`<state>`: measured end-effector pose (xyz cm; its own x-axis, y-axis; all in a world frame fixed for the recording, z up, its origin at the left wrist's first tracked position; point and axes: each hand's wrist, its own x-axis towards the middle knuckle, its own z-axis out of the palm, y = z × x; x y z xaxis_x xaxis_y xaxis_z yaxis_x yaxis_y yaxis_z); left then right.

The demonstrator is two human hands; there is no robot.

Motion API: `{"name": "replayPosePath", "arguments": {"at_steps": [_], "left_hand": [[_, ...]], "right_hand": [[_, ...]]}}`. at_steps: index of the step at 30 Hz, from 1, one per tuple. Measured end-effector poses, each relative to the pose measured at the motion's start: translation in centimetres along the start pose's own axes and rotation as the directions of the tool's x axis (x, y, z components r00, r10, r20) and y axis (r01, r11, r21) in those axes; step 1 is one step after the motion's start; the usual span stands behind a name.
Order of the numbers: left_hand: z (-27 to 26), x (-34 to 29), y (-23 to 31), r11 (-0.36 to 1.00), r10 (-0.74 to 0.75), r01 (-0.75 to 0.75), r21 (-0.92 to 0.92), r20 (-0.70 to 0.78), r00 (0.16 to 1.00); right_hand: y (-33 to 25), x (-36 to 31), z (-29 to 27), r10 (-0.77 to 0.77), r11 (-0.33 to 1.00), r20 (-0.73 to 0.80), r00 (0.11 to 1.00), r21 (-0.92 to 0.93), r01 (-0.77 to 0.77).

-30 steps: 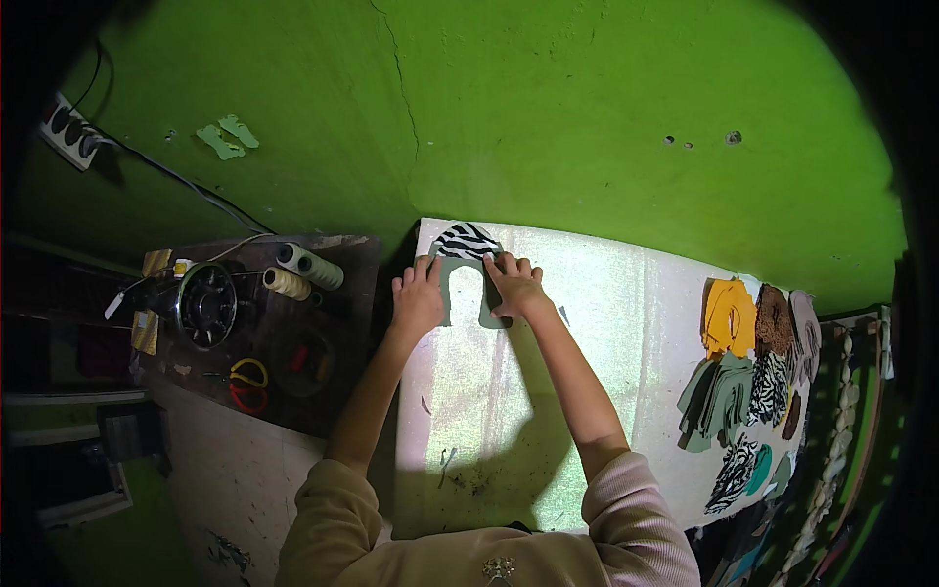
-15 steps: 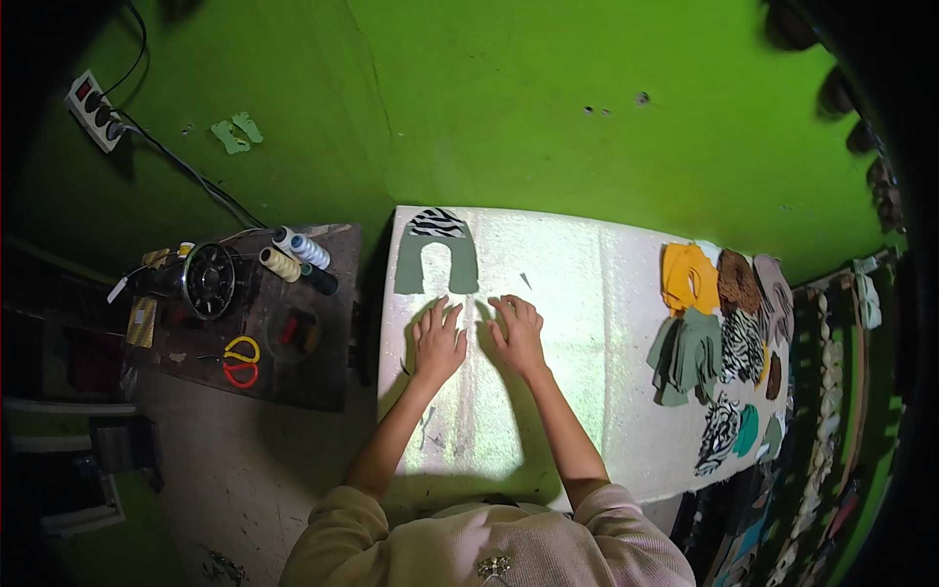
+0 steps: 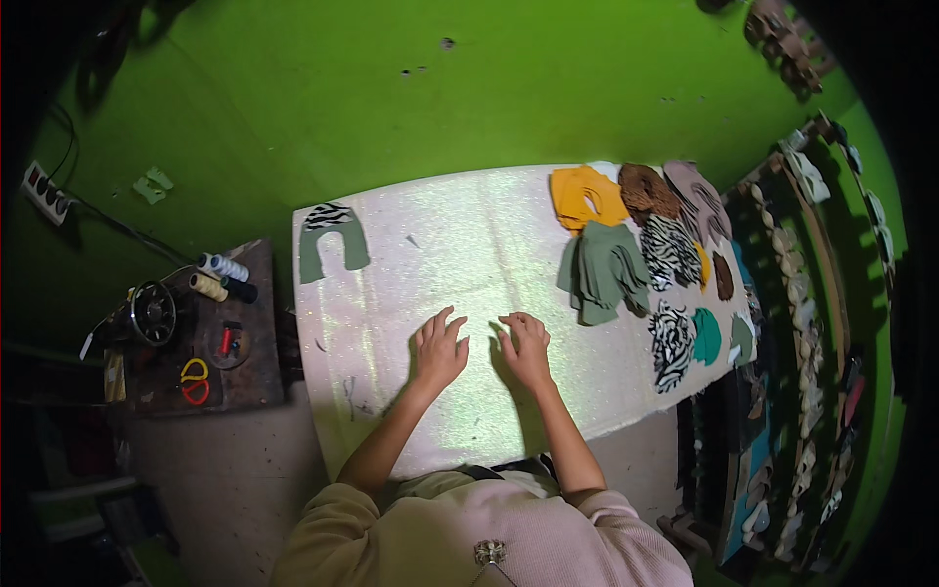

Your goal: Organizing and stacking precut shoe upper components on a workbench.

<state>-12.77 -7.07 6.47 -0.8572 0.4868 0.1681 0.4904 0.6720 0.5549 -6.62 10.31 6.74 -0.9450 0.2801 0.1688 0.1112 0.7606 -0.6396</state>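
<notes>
Over the middle of the pale, shimmering cloth-covered table (image 3: 469, 245), here are your two hands, side by side and a little apart! Your left hand (image 3: 442, 354) has its fingers loosely spread and gently bent, grasping nothing. Your right hand (image 3: 529, 349) matches it, fingers parted, thumb toward the left, and it's free of any load too. Whether your fingertips touch the cloth, you can't tell from here.

Ahead and to the left of your left hand, near the far corner, lies the arch-shaped sage-green fabric piece with a black-and-white zebra-striped top (image 3: 353, 245), flat, its two legs pointing back toward you. Between that piece and your hands, farther forward, sits a small grey scrap (image 3: 412, 241).

Now look ahead and right of your right hand: the fanned stack of sage-green fabric pieces (image 3: 608, 269) is nearest, a bright yellow fabric stack (image 3: 577, 196) just beyond it, zebra-striped fabric pieces (image 3: 672, 256) alongside to its right. Directly right of your right hand, well apart, there's a teal rounded fabric piece (image 3: 706, 335). And far left of your left hand, yellow-and-red-handled scissors (image 3: 195, 380) rest on a dark worktop (image 3: 249, 386)!
</notes>
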Motion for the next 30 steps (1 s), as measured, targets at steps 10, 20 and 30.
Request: {"name": "replayPosePath", "arguments": {"at_steps": [10, 20, 30], "left_hand": [[6.5, 3.1, 10.4, 0.993, 0.116, -0.117, -0.031, -0.047, 0.992], [11.4, 8.0, 17.8, 0.996, 0.081, -0.085, -0.034, -0.108, 0.991], [15.4, 13.7, 20.7, 1.000, -0.018, 0.019, 0.008, -0.175, 0.984]], "right_hand": [[9.0, -1.4, -9.6, 0.082, 0.997, -0.108, 0.991, 0.007, -0.082], [17.5, 1.5, -16.4, -0.023, 1.000, -0.173, 0.985, 0.007, 0.024], [23.4, 7.5, -19.1, -0.157, 0.988, -0.148, 0.976, -0.013, 0.157]]}}
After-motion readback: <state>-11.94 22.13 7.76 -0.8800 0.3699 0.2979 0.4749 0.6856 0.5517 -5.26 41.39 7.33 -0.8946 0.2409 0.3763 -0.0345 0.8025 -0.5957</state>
